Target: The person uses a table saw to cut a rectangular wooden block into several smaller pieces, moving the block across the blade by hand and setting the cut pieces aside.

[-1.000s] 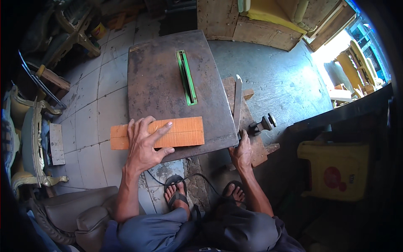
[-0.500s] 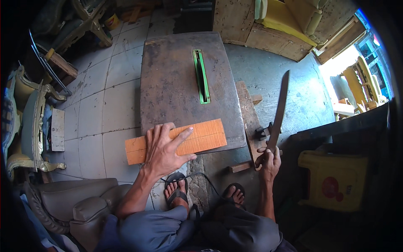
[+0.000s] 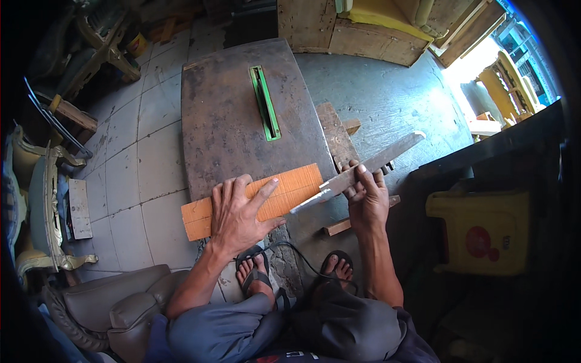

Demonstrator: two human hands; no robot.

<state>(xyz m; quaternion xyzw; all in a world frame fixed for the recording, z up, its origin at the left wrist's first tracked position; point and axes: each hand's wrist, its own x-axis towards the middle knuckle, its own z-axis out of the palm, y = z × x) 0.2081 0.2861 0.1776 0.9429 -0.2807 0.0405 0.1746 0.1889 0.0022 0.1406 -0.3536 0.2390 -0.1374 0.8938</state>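
Observation:
My left hand (image 3: 237, 215) grips an orange wooden board (image 3: 290, 184), marked with a lengthwise line, fingers spread over its face; the board lies skewed across the near edge of a worn dark tabletop (image 3: 218, 115) and overhangs it. My right hand (image 3: 369, 202) holds a long flat grey metal blade (image 3: 400, 148) diagonally at the board's right end, its bright lower-left tip beside the board. The tabletop has a green-framed slot (image 3: 272, 127).
Carved chair frames (image 3: 51, 212) stand left, a grey upholstered piece (image 3: 133, 284) below them. A wooden plank (image 3: 331, 130) and a dark cable (image 3: 305, 260) are right of and below the table. A yellow plastic object (image 3: 460, 230) sits right; yellow-cushioned wooden furniture (image 3: 363, 42) is behind.
My right hand came up from beside the table with the blade, first near upright, now swung diagonal toward the board. My left hand and the board shifted right, the board tilting further.

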